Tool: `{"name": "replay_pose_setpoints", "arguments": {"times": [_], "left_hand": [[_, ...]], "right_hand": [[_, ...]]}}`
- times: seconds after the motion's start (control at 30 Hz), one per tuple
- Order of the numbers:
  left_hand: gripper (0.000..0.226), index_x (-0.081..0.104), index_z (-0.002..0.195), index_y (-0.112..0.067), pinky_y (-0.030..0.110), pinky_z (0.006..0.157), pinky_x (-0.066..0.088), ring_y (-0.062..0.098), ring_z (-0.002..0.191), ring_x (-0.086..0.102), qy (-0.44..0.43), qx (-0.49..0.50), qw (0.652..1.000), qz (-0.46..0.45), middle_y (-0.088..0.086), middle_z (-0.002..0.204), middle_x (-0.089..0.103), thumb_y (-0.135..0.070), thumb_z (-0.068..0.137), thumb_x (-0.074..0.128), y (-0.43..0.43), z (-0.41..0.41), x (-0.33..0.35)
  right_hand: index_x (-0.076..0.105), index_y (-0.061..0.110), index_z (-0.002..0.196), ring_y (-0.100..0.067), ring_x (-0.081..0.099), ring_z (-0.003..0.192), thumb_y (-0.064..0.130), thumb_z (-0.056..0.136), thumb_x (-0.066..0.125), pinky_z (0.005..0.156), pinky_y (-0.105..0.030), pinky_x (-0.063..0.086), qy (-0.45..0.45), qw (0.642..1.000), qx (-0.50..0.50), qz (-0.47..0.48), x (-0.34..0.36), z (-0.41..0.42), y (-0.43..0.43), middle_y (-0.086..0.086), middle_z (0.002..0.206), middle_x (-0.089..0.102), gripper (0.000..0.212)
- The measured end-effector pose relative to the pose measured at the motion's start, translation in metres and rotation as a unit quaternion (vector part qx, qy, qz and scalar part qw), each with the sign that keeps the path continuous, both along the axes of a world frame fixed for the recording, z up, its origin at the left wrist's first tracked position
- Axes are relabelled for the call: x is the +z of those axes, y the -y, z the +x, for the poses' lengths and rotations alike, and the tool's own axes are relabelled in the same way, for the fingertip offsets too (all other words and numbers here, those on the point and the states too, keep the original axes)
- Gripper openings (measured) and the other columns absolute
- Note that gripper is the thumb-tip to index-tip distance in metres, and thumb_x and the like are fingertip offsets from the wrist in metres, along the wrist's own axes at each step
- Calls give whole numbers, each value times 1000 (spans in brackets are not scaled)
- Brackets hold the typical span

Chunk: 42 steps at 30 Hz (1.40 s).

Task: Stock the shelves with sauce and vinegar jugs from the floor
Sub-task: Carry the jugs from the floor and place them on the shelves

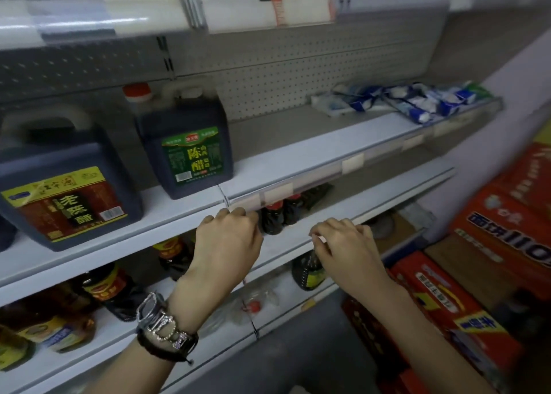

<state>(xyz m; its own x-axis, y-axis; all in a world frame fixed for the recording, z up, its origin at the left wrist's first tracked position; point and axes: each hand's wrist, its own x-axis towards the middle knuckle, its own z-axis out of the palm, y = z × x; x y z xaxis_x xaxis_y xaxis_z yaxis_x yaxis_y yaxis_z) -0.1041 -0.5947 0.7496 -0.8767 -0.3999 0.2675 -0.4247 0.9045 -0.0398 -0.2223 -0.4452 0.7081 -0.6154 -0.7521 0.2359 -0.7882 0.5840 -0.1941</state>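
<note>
Upright green-labelled dark plastic vinegar jug (185, 146) stands up-left of both hands, left hand (228, 241) nearer than right hand (343, 243); fingers curl at grey metal shelf (313, 155) edges, grip unclear.

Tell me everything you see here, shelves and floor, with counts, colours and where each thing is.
shelves: several, pale grey, across the view
green-label jug: one, dark, upper stocked shelf, left of centre
yellow-label jug: one, dark, same shelf, far left
packets: several, blue and white, same shelf, right end
small bottles: at least two, dark with red caps, shelf below, behind the hands
lower bottles: several, dark with orange labels, lower shelves, left
boxes: several, red and orange, stacked at right
wristwatch: one, silver and black, left wrist
left hand: fingers curled at the jug shelf's edge, no jug held
right hand: fingers loosely curled, by the next shelf's edge, no jug held
</note>
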Motion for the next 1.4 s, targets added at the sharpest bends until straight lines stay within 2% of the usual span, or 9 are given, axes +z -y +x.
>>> {"name": "replay_pose_setpoints", "arguments": {"times": [0.2, 0.43, 0.6, 0.73, 0.83, 0.93, 1.07, 1.2, 1.4], "left_hand": [[22, 58, 89, -18, 28, 59, 34, 25, 85, 61, -28, -49, 998, 14, 1, 94, 63, -30, 96, 41, -57, -49, 4], [25, 59, 102, -21, 27, 61, 33, 22, 94, 60, -17, -157, 985, 69, -1, 103, 62, -31, 98, 37, -138, -119, 3], [21, 58, 99, -22, 26, 60, 35, 21, 90, 61, -6, -264, 962, 68, -1, 94, 62, -32, 97, 39, -180, -146, 1], [18, 50, 83, -21, 27, 58, 33, 17, 78, 55, -7, -373, 925, 76, -5, 83, 54, -30, 96, 40, -197, -164, 3], [20, 44, 80, -24, 26, 58, 33, 14, 76, 54, 9, -453, 887, 87, -7, 82, 53, -32, 98, 39, -213, -170, 0], [21, 54, 87, -24, 27, 60, 39, 15, 82, 60, 29, -521, 850, 72, -5, 91, 63, -35, 97, 39, -236, -174, -8], [22, 60, 96, -23, 27, 53, 30, 16, 90, 60, 60, -596, 799, 61, -4, 94, 62, -34, 97, 40, -276, -165, -14], [21, 58, 93, -23, 27, 57, 33, 18, 89, 60, 86, -668, 737, 51, -4, 90, 60, -31, 96, 39, -319, -148, -17], [24, 59, 96, -22, 26, 52, 28, 17, 89, 61, 80, -729, 679, 27, -3, 95, 63, -31, 97, 37, -386, -123, -19]], "right_hand": [[56, 22, 98, -19, 52, 99, 29, 98, 36, 81, -35, 31, 19, 996, -85, 27, 11, -34, -65, 4, 100, 60, 22], [56, 17, 98, -22, 54, 98, 27, 97, 36, 82, -34, 35, 8, 980, -191, 44, 23, -56, -153, -1, 99, 60, 22], [54, 16, 92, -25, 55, 99, 28, 98, 35, 80, -34, 36, 13, 955, -293, 41, 16, -48, -196, -3, 101, 62, 23], [58, 20, 112, -24, 54, 106, 29, 98, 37, 88, -37, 36, 40, 917, -397, 20, 12, -30, -217, 0, 110, 61, 27], [56, 19, 102, -24, 54, 104, 29, 98, 35, 85, -37, 36, 43, 881, -471, 15, 8, -5, -228, 0, 103, 60, 24], [54, 17, 98, -27, 52, 105, 30, 98, 36, 86, -37, 36, 59, 838, -542, 16, 4, 23, -239, -2, 104, 59, 22], [53, 18, 95, -30, 54, 102, 28, 97, 38, 83, -35, 36, 75, 783, -617, 19, -3, 62, -257, -7, 99, 61, 18], [50, 19, 84, -31, 56, 100, 30, 93, 32, 73, -34, 31, 80, 736, -673, 9, -9, 97, -280, -8, 96, 63, 23], [56, 16, 91, -30, 52, 101, 27, 96, 38, 78, -34, 34, 92, 657, -748, 16, -11, 141, -320, -6, 101, 61, 22]]}}
